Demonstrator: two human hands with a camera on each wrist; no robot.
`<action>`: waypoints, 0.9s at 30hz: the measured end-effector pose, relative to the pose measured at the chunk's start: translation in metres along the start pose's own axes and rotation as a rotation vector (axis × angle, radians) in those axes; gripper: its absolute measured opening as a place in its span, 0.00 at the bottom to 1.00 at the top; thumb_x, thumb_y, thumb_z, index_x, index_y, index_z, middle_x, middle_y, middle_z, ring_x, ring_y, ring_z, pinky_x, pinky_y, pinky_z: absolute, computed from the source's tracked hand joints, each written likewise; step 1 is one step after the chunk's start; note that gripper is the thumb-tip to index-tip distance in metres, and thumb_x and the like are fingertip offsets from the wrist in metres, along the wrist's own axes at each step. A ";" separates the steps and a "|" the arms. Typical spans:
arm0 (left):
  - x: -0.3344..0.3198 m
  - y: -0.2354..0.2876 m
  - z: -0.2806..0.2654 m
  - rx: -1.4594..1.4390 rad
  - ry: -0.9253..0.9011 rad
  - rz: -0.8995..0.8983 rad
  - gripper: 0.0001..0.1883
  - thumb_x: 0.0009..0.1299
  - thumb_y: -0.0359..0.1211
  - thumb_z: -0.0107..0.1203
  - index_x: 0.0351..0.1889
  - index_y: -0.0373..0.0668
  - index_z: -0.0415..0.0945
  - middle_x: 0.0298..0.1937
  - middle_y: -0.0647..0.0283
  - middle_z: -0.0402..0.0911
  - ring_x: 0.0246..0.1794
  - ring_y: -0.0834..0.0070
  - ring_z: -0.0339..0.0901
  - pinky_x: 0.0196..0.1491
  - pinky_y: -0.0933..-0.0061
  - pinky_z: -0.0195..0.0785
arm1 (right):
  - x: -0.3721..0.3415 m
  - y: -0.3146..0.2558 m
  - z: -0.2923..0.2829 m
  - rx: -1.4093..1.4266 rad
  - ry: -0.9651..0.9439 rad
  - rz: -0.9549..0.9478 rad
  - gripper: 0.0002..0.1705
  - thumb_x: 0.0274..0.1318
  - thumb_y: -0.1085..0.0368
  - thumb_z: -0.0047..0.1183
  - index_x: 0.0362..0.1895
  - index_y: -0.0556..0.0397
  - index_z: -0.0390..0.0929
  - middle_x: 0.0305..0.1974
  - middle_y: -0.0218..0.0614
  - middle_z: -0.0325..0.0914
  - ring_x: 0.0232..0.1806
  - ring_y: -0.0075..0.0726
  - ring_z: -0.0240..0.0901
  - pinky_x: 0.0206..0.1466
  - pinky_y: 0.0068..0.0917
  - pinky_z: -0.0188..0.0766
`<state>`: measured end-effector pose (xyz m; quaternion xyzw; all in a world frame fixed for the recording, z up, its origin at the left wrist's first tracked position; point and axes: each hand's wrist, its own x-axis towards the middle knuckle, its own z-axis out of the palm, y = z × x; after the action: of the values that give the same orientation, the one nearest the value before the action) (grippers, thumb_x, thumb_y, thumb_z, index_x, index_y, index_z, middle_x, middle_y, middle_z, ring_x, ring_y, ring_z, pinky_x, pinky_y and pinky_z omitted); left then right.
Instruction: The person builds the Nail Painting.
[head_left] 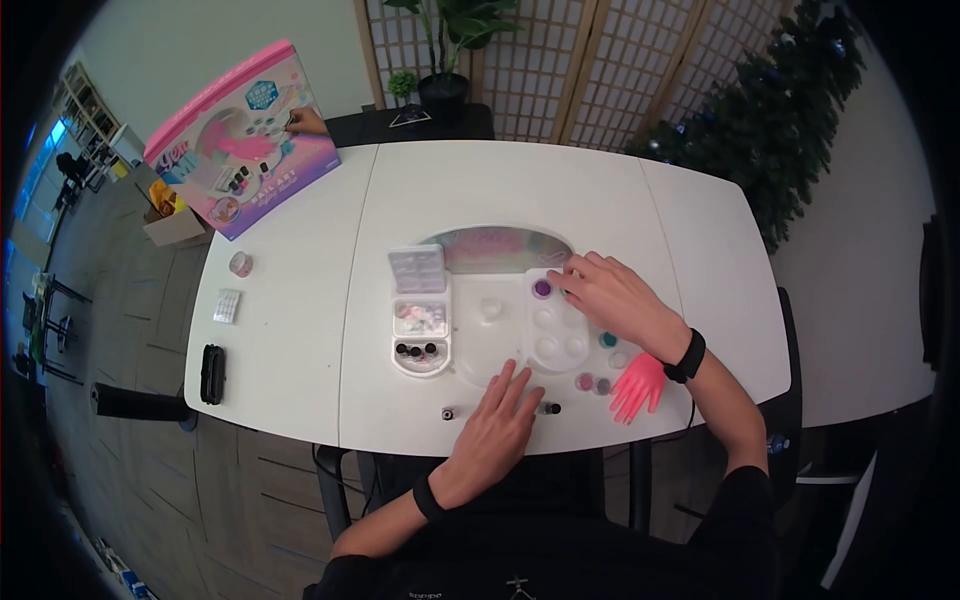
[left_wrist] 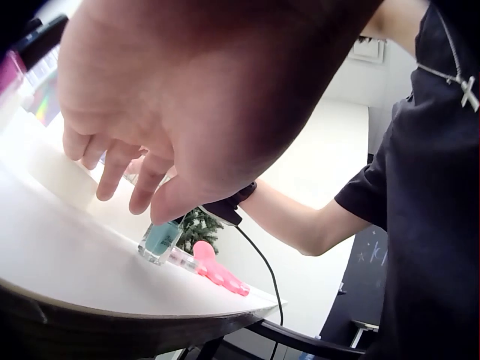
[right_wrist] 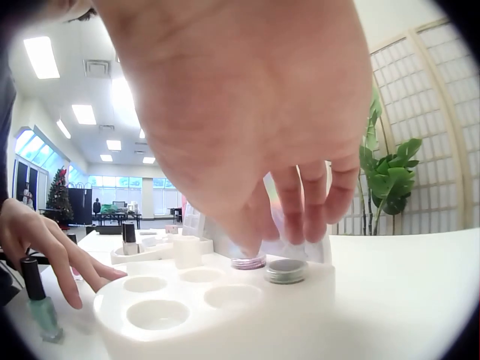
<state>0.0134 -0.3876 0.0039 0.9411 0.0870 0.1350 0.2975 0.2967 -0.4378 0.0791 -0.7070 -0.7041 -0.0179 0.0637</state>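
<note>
My right hand reaches over the wells at the right side of a white nail art tray. In the right wrist view its thumb tip comes right above a purple glitter pot, and its fingers point down just behind. A silvery-green pot sits in the well beside it. My left hand lies with fingers spread over the tray's front edge, holding nothing. Next to it is a teal nail polish bottle with a black cap. Another small bottle stands to its left.
Right of the tray lie a pink model hand and several small pots. The tray's left side holds black-capped bottles and a lidded compartment. A large box, black case and small jar are at left.
</note>
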 end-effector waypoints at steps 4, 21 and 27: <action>-0.001 -0.001 0.001 0.011 0.004 0.014 0.24 0.76 0.24 0.60 0.69 0.36 0.74 0.78 0.41 0.68 0.86 0.37 0.55 0.83 0.39 0.59 | -0.004 0.003 0.013 -0.045 -0.081 -0.011 0.23 0.63 0.72 0.57 0.62 0.52 0.85 0.51 0.36 0.79 0.58 0.42 0.76 0.60 0.39 0.74; -0.003 -0.001 0.003 0.069 -0.015 0.060 0.23 0.76 0.25 0.60 0.70 0.36 0.74 0.78 0.39 0.67 0.85 0.33 0.55 0.81 0.37 0.61 | -0.018 -0.025 0.017 -0.570 -0.020 -0.065 0.26 0.64 0.68 0.56 0.67 0.54 0.81 0.48 0.32 0.77 0.53 0.34 0.74 0.55 0.34 0.69; -0.003 -0.006 0.003 0.017 -0.006 0.048 0.23 0.77 0.26 0.60 0.69 0.37 0.74 0.78 0.40 0.68 0.85 0.33 0.56 0.81 0.37 0.62 | -0.074 -0.031 -0.013 -0.062 0.018 0.118 0.09 0.65 0.62 0.63 0.46 0.50 0.86 0.45 0.34 0.78 0.52 0.40 0.75 0.54 0.38 0.69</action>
<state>0.0114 -0.3850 -0.0028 0.9459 0.0645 0.1385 0.2862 0.2661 -0.5126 0.0854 -0.7488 -0.6596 -0.0421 0.0489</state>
